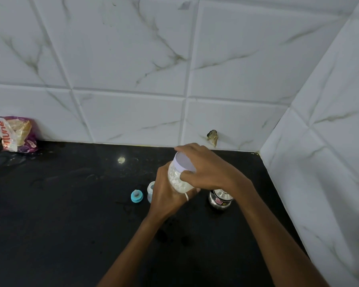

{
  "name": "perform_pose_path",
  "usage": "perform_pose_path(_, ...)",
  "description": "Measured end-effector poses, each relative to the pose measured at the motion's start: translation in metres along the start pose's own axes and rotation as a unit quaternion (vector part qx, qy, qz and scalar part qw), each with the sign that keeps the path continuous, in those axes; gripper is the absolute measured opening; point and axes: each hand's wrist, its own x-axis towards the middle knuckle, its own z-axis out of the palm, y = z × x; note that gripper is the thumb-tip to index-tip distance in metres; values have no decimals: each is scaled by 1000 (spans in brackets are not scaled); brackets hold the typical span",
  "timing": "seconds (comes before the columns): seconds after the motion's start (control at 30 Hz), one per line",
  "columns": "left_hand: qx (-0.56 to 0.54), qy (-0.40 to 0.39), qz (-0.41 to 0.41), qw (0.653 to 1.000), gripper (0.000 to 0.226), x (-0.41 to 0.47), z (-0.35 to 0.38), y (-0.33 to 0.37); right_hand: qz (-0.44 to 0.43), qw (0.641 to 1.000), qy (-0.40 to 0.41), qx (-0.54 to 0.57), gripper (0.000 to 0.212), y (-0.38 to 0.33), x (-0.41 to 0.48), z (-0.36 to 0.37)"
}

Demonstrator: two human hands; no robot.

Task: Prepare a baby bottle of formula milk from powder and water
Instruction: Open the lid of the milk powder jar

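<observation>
Seen from the head camera, the left hand (170,197) wraps round the body of a clear jar (175,180) of white powder, held tilted over the black counter (71,214). The right hand (205,168) grasps its pale lid (183,161) (fingers curled over the rim). Just left of the left hand stand the open baby bottle (150,189) and a blue teat ring (136,196). A steel pot (219,198) sits beneath the right wrist.

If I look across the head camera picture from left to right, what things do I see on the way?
Purple packet → blue bottle cap → baby bottle → powder jar → steel pot.
</observation>
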Motion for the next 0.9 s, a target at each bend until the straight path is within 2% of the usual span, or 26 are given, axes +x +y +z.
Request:
perform_pose_path(0.07,-6,-9,-7,1000,83,-1,-1,1,-7,999,2,44,76,5,-3,-5)
perform_pose_path(0.17,-53,-26,2,998,70,0,1,5,50,994,86,-54,80,5,-2,-2)
perform_pose_path(0.23,-59,-15,16,998,80,0,0,5,78,983,105,-132,88,-1,0,3)
perform_pose_path(0.3,-22,6,0,1000,94,-3,-2,7,63,979,112,-157,84,-3,1,9)
perform_pose_path(0.37,-13,7,-7,1000,99,-4,-3,4,35,988,103,-112,74,0,0,10)
perform_pose_path(0.43,-19,2,-10,1000,98,-4,-5,4,12,996,87,-20,71,6,-1,6)
perform_pose_path(0.53,-47,-21,8,999,81,1,-6,5,-8,994,97,55,74,16,-3,0)
perform_pose_path(0.63,-38,-22,35,998,70,5,-8,7,-8,986,148,73,75,27,-5,1)
perform_pose_path(0.9,-14,-14,31,999,74,-16,-17,-10,82,963,237,98,71,71,-26,56)
